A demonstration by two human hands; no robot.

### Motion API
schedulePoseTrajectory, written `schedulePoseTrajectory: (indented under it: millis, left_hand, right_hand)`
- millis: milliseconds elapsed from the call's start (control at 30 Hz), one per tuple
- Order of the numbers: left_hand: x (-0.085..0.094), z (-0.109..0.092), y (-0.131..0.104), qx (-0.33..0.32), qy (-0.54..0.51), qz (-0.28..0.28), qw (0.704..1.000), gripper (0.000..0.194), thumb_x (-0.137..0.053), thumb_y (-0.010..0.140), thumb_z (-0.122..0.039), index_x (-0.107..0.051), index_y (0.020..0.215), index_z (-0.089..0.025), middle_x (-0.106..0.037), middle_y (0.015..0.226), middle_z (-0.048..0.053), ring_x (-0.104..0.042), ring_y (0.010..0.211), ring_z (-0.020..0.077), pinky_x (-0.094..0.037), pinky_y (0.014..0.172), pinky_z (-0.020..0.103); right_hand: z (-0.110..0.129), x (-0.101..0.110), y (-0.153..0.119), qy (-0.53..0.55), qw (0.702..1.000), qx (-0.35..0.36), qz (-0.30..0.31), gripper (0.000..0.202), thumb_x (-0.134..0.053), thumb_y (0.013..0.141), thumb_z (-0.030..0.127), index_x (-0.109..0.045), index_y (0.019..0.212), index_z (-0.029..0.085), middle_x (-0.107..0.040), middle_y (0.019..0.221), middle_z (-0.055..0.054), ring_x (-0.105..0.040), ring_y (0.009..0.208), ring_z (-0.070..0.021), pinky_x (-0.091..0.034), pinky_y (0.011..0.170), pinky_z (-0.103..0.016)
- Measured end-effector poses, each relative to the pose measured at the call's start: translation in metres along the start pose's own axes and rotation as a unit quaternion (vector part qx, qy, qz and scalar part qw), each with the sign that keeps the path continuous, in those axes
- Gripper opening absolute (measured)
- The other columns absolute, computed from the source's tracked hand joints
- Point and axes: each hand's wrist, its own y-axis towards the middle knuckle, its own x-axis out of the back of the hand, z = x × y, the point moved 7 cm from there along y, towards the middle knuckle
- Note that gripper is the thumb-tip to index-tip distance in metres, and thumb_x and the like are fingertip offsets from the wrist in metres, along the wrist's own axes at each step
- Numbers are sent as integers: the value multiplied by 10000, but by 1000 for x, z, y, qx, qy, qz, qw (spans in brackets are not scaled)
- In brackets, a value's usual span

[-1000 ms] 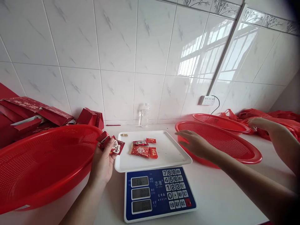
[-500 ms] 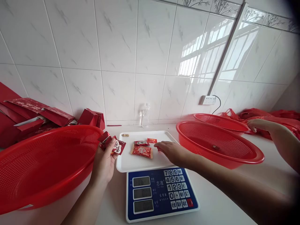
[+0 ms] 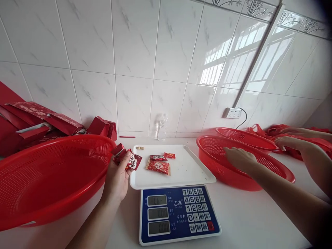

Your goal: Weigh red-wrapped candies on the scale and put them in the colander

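Note:
My left hand (image 3: 118, 181) is closed around several red wrapped candies (image 3: 133, 160), held up at the left edge of the white tray (image 3: 192, 176). My right hand (image 3: 240, 159) is over the right-hand red basket (image 3: 280, 173), fingers curled together and pointing down. What its fingertips hold, if anything, is hidden. On the tray lie a large red-and-gold packet (image 3: 158, 167), a dark red packet (image 3: 158, 157), a small red packet (image 3: 169, 155) and a peanut (image 3: 140, 148). The tray sits on a blue digital scale (image 3: 178, 214).
A large red basket (image 3: 64, 180) stands at the left, with red boxes (image 3: 59, 122) behind it. By the wall are a clear bottle (image 3: 162, 128) and a power strip (image 3: 233, 113). Another person's hands (image 3: 293, 141) reach over red bags (image 3: 311, 138) beside a farther red basket (image 3: 246, 138).
My right hand has moved right, from the tray to over the basket. The red thing under its fingers no longer shows on the tray. My left hand keeps its candies.

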Motion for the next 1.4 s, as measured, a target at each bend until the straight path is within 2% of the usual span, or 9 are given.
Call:
schedulePoseTrajectory:
  millis: [100, 200, 267, 400, 600, 833, 1100, 1200, 1400]
  left_hand:
    - [0, 1, 1, 0, 1, 4, 1000, 441, -907, 559, -317, -620, 862, -173, -637, 838, -19, -613, 749, 107, -548, 631, 200]
    - [0, 2, 2, -2, 7, 13, 1000, 426, -895, 590, -317, -613, 875, -175, -628, 849, -15, -603, 747, 100, -540, 608, 182]
    - [1, 2, 3, -7, 11, 15, 1000, 423, -890, 600, -313, -615, 891, -176, -624, 863, -14, -602, 761, 99, -544, 620, 183]
    - [2, 0, 4, -14, 13, 9, 1000, 431, -894, 588, -315, -625, 897, -181, -622, 880, -16, -608, 778, 105, -552, 631, 194]
    - [6, -3, 6, -11, 13, -11, 1000, 456, -912, 538, -312, -626, 867, -179, -630, 850, -18, -615, 740, 107, -536, 574, 180]
    - [4, -1, 5, -8, 12, 6, 1000, 446, -906, 565, -320, -625, 878, -171, -621, 851, -10, -606, 754, 104, -546, 584, 175]
    - [5, 1, 4, -8, 6, 0, 1000, 454, -916, 544, -309, -625, 866, -175, -621, 858, -10, -605, 765, 107, -551, 593, 177]
    - [4, 1, 4, -10, 7, 4, 1000, 454, -915, 549, -306, -627, 877, -180, -619, 856, -12, -603, 762, 105, -546, 589, 171]
    - [2, 2, 3, -20, 12, 26, 999, 435, -894, 596, -329, -638, 921, -192, -622, 880, -16, -603, 777, 97, -555, 635, 184]
  right_hand:
    - [23, -9, 4, -41, 999, -6, 21, 388, -363, 899, 371, -700, 993, 205, -708, 949, -186, -652, 941, -407, -519, 651, -533]
    - [81, -18, 8, -36, 996, 56, 50, 395, -373, 938, 334, -655, 1165, 178, -645, 1241, -155, -552, 1187, -356, -480, 900, -532]
    - [123, -28, 9, -23, 991, 106, 77, 388, -396, 958, 322, -627, 1231, 171, -618, 1300, -137, -530, 1221, -299, -440, 983, -488]
    - [181, -47, 12, 0, 980, 160, 119, 388, -354, 1000, 352, -638, 1205, 186, -626, 1301, -116, -512, 1253, -253, -414, 1006, -417]
    - [204, -56, 20, 13, 975, 164, 147, 378, -349, 991, 266, -692, 864, 170, -716, 992, -125, -633, 979, -237, -453, 824, -336]
    - [201, -47, 2, 52, 976, 170, 126, 260, -411, 973, 271, -653, 968, 175, -708, 972, -105, -636, 927, -236, -439, 770, -320]
    - [172, -34, -11, 87, 981, 135, 106, 218, -467, 940, 239, -617, 1093, 198, -689, 1091, -89, -662, 870, -189, -477, 699, -271]
    - [143, -20, -10, 65, 989, 103, 80, 264, -421, 957, 292, -615, 1106, 194, -673, 1117, -108, -661, 860, -212, -483, 663, -299]
    - [45, 8, 0, -24, 999, -35, 25, 369, -302, 955, 299, -624, 1089, 179, -654, 1134, -178, -651, 871, -328, -447, 525, -352]
